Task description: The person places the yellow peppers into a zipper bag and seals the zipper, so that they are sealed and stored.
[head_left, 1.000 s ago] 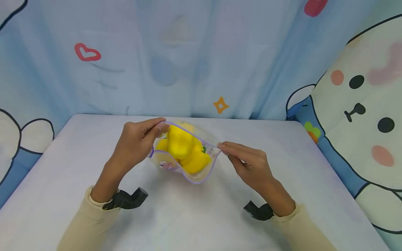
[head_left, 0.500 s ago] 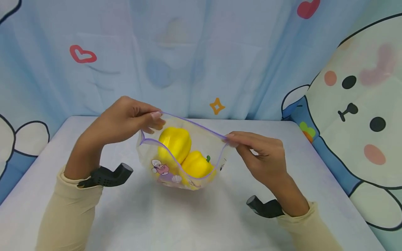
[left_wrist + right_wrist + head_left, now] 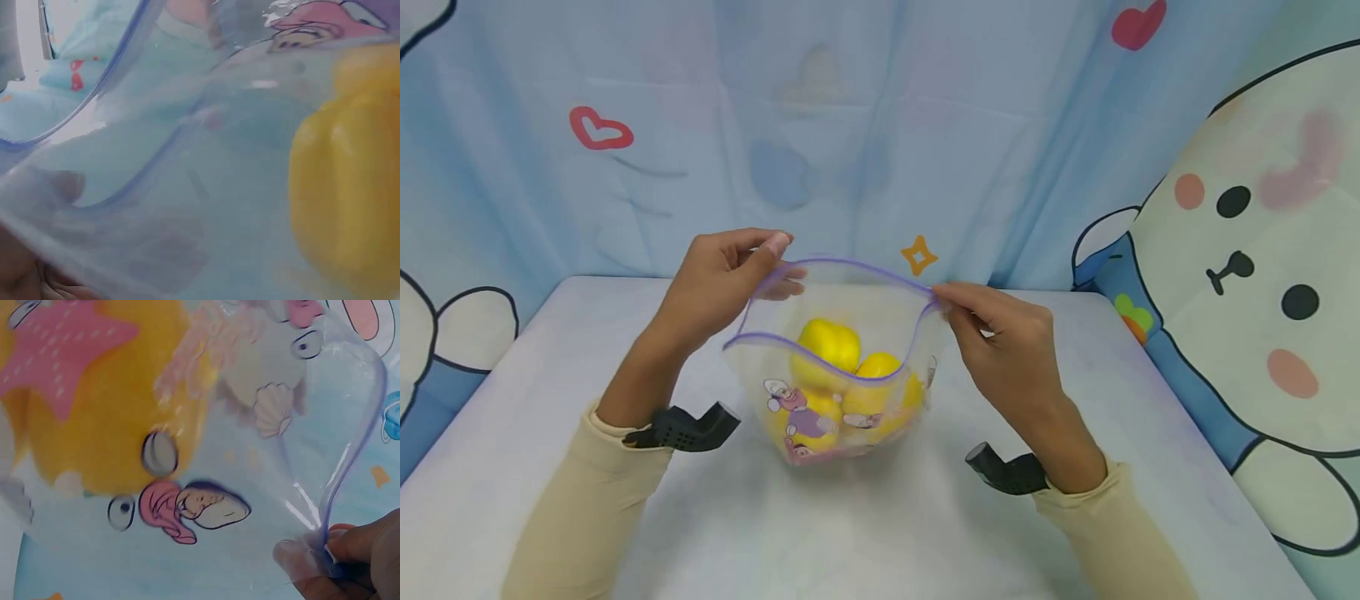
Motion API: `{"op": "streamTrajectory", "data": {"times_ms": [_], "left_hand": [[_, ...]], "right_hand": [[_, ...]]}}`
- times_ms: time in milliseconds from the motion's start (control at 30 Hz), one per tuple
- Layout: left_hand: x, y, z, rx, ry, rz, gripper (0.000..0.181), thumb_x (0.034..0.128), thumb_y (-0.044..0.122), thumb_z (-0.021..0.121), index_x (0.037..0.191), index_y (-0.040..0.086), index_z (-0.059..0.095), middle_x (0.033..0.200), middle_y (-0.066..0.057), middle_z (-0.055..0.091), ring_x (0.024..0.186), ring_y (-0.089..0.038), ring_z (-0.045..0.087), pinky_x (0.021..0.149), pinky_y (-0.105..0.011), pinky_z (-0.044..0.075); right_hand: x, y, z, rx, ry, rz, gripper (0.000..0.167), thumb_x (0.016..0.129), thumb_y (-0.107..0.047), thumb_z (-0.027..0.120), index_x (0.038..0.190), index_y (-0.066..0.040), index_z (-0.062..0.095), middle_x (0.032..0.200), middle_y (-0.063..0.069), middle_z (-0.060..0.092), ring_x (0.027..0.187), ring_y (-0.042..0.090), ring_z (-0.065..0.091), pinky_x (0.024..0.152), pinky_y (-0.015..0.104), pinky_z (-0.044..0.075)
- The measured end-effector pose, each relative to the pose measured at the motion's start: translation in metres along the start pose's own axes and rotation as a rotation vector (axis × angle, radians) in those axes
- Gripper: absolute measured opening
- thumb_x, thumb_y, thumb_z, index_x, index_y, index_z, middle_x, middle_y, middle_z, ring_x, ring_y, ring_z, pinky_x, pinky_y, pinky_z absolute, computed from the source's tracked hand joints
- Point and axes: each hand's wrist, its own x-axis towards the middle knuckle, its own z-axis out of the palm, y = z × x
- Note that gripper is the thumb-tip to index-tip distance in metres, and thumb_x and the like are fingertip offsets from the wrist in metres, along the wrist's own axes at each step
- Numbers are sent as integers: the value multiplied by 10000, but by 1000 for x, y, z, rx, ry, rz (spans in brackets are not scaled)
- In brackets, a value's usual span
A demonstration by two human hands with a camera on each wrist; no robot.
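A clear zip bag (image 3: 812, 417) with a purple-edged mouth and printed cartoon figures is held up over the table, its mouth wide apart. Several yellow bell peppers (image 3: 829, 343) lie in the bottom of it. My left hand (image 3: 718, 279) holds the left side of the rim, some fingers showing through the film. At the opposite corner, my right hand (image 3: 1011, 350) pinches the purple edge between thumb and finger. In the right wrist view that pinch (image 3: 350, 562) is seen close. One pepper (image 3: 350, 187) looms large at the right of the left wrist view.
The bag is above a white table (image 3: 880, 542). Behind the table hangs a light blue curtain (image 3: 850, 150) with printed hearts, and a large cartoon animal (image 3: 1262, 267) is printed on the right side. A black camera mount sits on each wrist.
The bag's mouth has risen and spread wider, and the peppers now sit lower in it. My left hand swung left and up, then came partly back; the right hand shifted slightly.
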Motion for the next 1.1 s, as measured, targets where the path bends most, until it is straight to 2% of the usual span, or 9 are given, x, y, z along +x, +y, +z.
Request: {"op": "streamTrajectory", "data": {"times_ms": [100, 200, 300, 433, 600, 700, 800, 967, 1100], "left_hand": [[-10, -4, 7, -44, 54, 39, 557, 1029, 454, 431, 1335, 7, 565, 1086, -136, 705, 961, -218, 691, 898, -314, 503], [-25, -12, 14, -105, 44, 128, 751, 993, 610, 336, 1373, -12, 517, 1199, -173, 654, 1073, -270, 644, 949, -310, 470], [-46, -26, 27, -96, 8, 295, 881, 960, 683, 283, 1441, -46, 405, 1354, -213, 539, 1216, -327, 542, 1031, -324, 397], [-75, -38, 57, 76, -21, 572, 996, 941, 718, 249, 1515, -82, 102, 1538, -277, 226, 1395, -394, 279, 1132, -427, 231], [-101, -42, 98, 103, -2, 790, 1294, 786, 760, 568, 1483, -81, -127, 1529, -356, -99, 1424, -471, -31, 1143, -536, 35], [-109, -44, 115, 78, 45, 804, 1291, 792, 599, 716, 1476, -90, -135, 1524, -355, -128, 1427, -460, -36, 1150, -503, 37], [-112, -49, 123, 85, 104, 723, 1013, 944, 389, 634, 1489, -102, -66, 1547, -336, -35, 1436, -431, 51, 1156, -444, 89], [-110, -56, 117, 34, 138, 544, 645, 1072, 304, 355, 1517, -81, 92, 1571, -253, 147, 1426, -380, 191, 1145, -375, 162], [-102, -54, 106, -23, 228, 573, 536, 1085, 251, 316, 1472, -115, 265, 1518, -248, 304, 1364, -300, 365, 1129, -353, 233]], "right_hand": [[0, 2, 5, -22, 5, 18, 217, 825, 167, 664, 999, 60, 737, 920, 130, 726, 612, 152, 557, 644, 124, 451], [0, 3, 9, -39, 6, 34, 211, 832, 165, 658, 997, 60, 737, 900, 132, 725, 574, 151, 502, 593, 140, 425], [-2, 5, 10, -55, -2, 41, 217, 830, 168, 660, 1002, 59, 736, 904, 130, 726, 576, 153, 520, 606, 123, 434], [-2, 6, 9, -61, -6, 43, 219, 826, 166, 668, 1004, 58, 735, 921, 132, 727, 609, 160, 579, 661, 99, 455], [-1, 5, 8, -63, 6, 53, 220, 831, 160, 666, 1011, 54, 736, 920, 135, 727, 599, 163, 574, 657, 95, 448], [-1, 5, 8, -62, 11, 62, 221, 836, 156, 664, 1016, 51, 736, 922, 136, 727, 596, 162, 568, 655, 93, 445], [-2, 5, 8, -51, 14, 69, 217, 840, 153, 662, 1015, 50, 737, 929, 134, 728, 626, 172, 612, 676, 92, 458], [-4, 7, 6, -38, 11, 93, 213, 833, 145, 676, 1016, 54, 735, 924, 137, 728, 669, 186, 660, 684, 92, 468], [-5, 9, 3, -22, 23, 125, 212, 825, 138, 689, 1011, 50, 739, 905, 135, 729, 618, 180, 630, 652, 95, 461]]}}
